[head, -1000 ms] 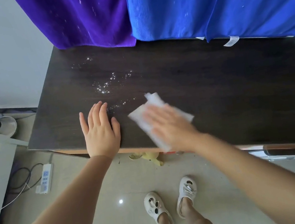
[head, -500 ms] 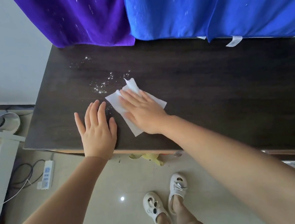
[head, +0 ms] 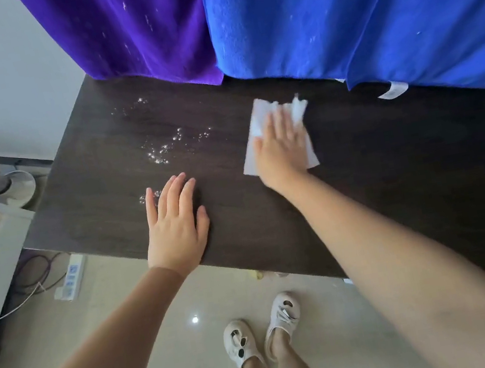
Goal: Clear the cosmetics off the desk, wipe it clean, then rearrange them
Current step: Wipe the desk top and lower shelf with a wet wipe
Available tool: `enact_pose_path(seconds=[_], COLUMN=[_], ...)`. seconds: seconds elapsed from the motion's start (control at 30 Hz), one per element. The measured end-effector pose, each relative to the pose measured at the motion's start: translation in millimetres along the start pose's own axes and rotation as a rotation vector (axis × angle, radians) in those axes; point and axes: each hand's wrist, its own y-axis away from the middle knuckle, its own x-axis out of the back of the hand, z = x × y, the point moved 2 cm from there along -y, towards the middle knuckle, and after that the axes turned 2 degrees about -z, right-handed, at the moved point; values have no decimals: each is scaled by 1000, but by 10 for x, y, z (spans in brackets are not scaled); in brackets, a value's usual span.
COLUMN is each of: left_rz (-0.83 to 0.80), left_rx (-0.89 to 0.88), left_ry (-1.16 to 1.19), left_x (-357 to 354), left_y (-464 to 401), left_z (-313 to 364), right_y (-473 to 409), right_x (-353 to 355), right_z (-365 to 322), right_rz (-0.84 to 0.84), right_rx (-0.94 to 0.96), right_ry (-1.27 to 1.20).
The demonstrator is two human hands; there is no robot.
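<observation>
My right hand (head: 281,144) lies flat on a white, crumpled paper wipe (head: 278,135), fingers (head: 280,122) spread and pressing it onto the dark wood-grain table (head: 393,163) just right of the frame's centre. The wipe's far edge sits near the bright blue cloth (head: 349,9) hanging along the table's back. My left hand (head: 177,224) rests palm-down near the table's front edge at centre-left, fingers loosely apart and holding nothing. Glinting water droplets (head: 163,149) are scattered above it, below the purple cloth (head: 127,32) in the upper left. No cosmetics are on the table. My white shoes (head: 261,333) stand on the pale tiled floor (head: 111,310) at bottom centre.
</observation>
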Motion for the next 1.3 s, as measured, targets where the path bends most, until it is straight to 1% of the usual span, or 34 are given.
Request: enact_pose_path(seconds=[0.07, 0.1, 0.13, 0.17, 0.2, 0.23, 0.3, 0.37, 0.4, 0.43, 0.47, 0.5, 0.53, 0.57, 0.67, 0.73, 0.77, 0.8, 0.83, 0.87, 0.93, 1.0, 1.07, 1.1, 1.13, 1.17, 1.23, 1.3], left_rz=[2, 4, 7, 8, 7, 5, 10, 24, 28, 29, 30, 30, 30, 30, 33, 38, 42, 45, 46, 43, 31, 27, 46, 62, 78, 86, 91, 78], left_rx=[-4, -7, -7, -5, -2, -1, -4, -3, 2, 6, 7, 8, 7, 6, -3, -12, -17, -25, -38, -52, -73, -98, -132, -130, -103, -53, 73, 181], left_ry=[13, 17, 20, 22, 23, 25, 24, 30, 35, 41, 46, 49, 53, 61, 90, 111, 122, 136, 152, 174, 243, 314, 327, 319, 308, 293, 249, 216], left_x=[1, 7, 16, 21, 25, 25, 24, 28, 31, 32, 31, 31, 35, 40, 37, 32, 34, 39, 43, 49, 84, 167, 292, 350, 404, 457, 546, 576], left_y=[8, 7, 4, 3, 5, 6, 5, 0, -3, -5, -7, -3, 0, -1, -9, -3, -1, 6, 15, 20, 19, 17, -3, -13, -22, -34, -92, -153], left_z=[2, 0, -2, -4, -2, 4, 15, 20, 18, 18, 19, 19, 19, 19, 7, 0, -4, -8, -10, -13, -39, -141, -370, -541, -738, -952, -1362, -1657], right_y=[211, 259, 222, 139, 42, -45, -130, -93, -86, -133, -200, -289, -387, -479, -562, -471, -449, -433, -409, -380, -210, 59, 186, 172, 120, 46, -103, -78], right_x=[-89, -110, -89, -48, -4, 71, 237, 381, 440, 440, 437, 410, 349, 258, -25, -61, -36, 7, 63, 87, 155, 190, 227, 244, 226, 170, -49, -265], right_z=[-513, -562, -463, -260, 25, 358, 1119, 1631, 1690, 1606, 1408, 1125, 791, 427, -566, -813, -762, -622, -426, -130, 509, 988, 975, 761, 467, 111, -691, -1510], right_rz=[-138, -189, -210, -202, -165, -111, -6, 54, 53, 43, 36, 19, 5, -11, -59, -157, -189, -210, -206, -176, -68, 38, 64, 71, 77, 88, 63, -37], right_rx=[437, 603, 702, 714, 646, 507, 143, -142, -268, -375, -451, -474, -425, -319, 165, 450, 548, 587, 558, 456, 123, -218, -512, -577, -568, -486, -198, 123], right_ry=[61, 89, 108, 125, 141, 146, 113, 71, 54, 31, 2, -17, -30, -30, 31, 87, 107, 113, 98, 90, 99, 104, 49, 34, 31, 47, 39, 54])
